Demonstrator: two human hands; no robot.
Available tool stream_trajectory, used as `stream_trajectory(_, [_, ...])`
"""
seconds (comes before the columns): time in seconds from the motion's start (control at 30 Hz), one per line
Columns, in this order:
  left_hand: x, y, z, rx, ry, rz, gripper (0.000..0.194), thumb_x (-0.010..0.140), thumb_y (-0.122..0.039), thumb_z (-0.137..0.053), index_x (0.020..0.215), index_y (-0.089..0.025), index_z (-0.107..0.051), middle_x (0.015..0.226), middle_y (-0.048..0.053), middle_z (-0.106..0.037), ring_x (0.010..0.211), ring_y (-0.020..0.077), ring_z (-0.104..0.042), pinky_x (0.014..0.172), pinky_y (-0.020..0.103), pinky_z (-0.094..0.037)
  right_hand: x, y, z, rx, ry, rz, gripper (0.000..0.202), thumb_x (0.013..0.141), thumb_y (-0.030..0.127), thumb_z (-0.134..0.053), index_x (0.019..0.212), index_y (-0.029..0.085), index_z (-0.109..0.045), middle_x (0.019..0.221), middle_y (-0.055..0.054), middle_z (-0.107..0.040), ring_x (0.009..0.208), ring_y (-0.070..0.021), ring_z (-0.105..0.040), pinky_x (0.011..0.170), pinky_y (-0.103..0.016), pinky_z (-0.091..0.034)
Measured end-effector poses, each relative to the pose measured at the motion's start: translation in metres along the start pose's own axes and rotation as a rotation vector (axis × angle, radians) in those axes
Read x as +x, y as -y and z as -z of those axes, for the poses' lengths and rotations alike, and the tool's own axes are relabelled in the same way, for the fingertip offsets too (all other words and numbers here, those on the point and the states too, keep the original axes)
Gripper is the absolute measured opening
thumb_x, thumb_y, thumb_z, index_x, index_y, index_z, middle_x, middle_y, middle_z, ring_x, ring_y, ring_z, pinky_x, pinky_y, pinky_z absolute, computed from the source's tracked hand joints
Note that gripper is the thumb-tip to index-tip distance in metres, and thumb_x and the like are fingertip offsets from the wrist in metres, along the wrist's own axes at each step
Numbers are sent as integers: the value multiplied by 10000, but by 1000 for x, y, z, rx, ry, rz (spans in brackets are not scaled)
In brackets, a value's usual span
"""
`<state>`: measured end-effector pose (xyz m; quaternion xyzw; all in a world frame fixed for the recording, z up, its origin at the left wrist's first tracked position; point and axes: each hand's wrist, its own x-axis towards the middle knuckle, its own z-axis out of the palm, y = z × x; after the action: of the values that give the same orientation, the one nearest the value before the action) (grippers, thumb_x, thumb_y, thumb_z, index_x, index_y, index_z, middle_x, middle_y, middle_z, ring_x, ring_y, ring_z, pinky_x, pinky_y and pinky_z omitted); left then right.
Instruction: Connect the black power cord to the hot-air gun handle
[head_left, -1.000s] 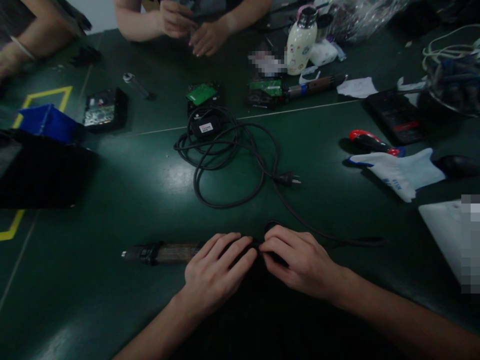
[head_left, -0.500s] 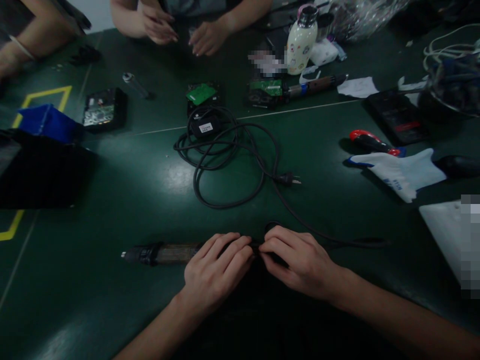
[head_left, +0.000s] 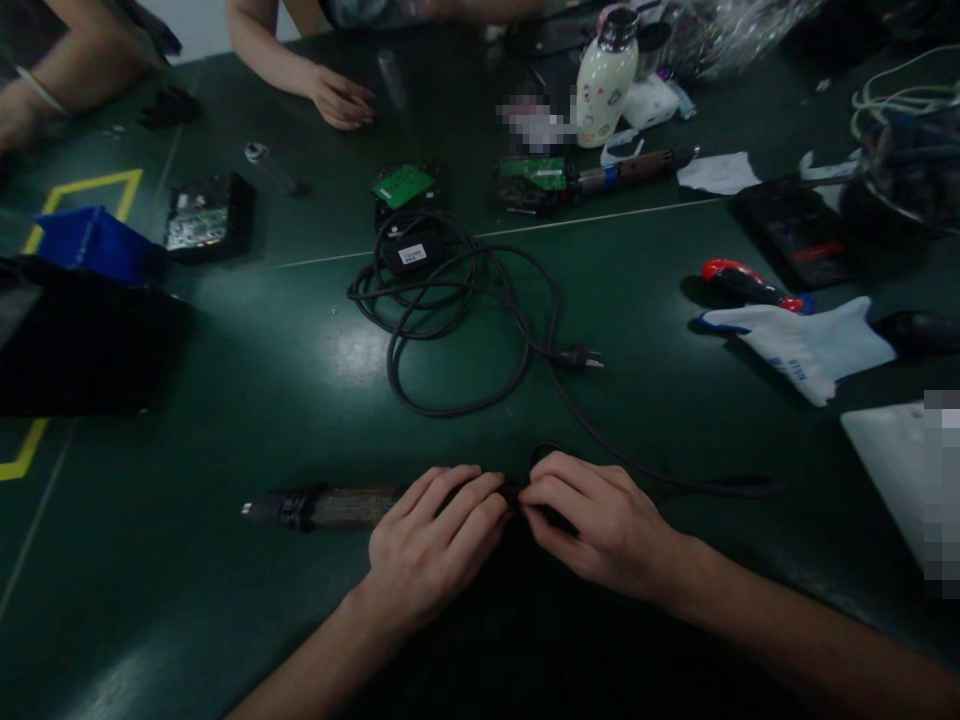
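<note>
Near the table's front edge lies an electric screwdriver (head_left: 349,507), its dark body level and its metal tip pointing left. My left hand (head_left: 439,540) is wrapped over the rear part of it, fingers curled. Just to the right, my right hand (head_left: 600,520) pinches a black cable at the tool's back end; the join itself is hidden by my fingers. From there the black power cord (head_left: 457,412) runs right, loops back and lies coiled in mid-table, with its plug (head_left: 576,357) and a black adapter box (head_left: 411,252) among the coils.
Opposite, a co-worker's hand (head_left: 341,98) rests over the table. Circuit boards (head_left: 405,185), another screwdriver (head_left: 637,170) and a bottle (head_left: 604,85) stand at the back. A white glove (head_left: 806,345) and red-black handle (head_left: 739,280) lie right; a blue bin (head_left: 94,245) stands left.
My hands, the screwdriver and the cord stay in place. Across the table, the co-worker's hands have moved apart, one now lower and the other withdrawn upward in a blur.
</note>
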<state>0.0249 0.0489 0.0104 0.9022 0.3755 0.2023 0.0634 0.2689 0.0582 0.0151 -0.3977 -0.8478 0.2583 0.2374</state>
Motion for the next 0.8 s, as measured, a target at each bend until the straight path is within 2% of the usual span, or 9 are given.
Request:
stream_trajectory(0.13, [-1,0,1,12,28,-27,230,964,-168,-663,1183,-224,-707,1305,18,-733,1175,236,-678,1046,407,-515,0,0,0,-2,4,-4,119,1029,193,-542,1046,189,-660,989,-41,-688,895,-159,-671,726,-281,-473])
stream_trajectory(0.4, [-1,1,1,38,26,-39,226,961,-186,-680,1176,-243,-715,1301,16,-734,1177,235,-676,1018,405,-524,-1,0,0,-1,0,-3,125,1027,190,-542,1059,192,-663,989,-41,-690,902,-158,-671,728,-279,-479])
stream_trajectory(0.8, [-1,1,0,11,7,-8,212,958,-199,-697,1170,-210,-704,1281,19,-742,1153,227,-681,1013,393,-528,0,0,-1,-7,-7,0,105,1022,189,-555,1038,191,-659,971,-41,-692,891,-157,-669,734,-272,-481])
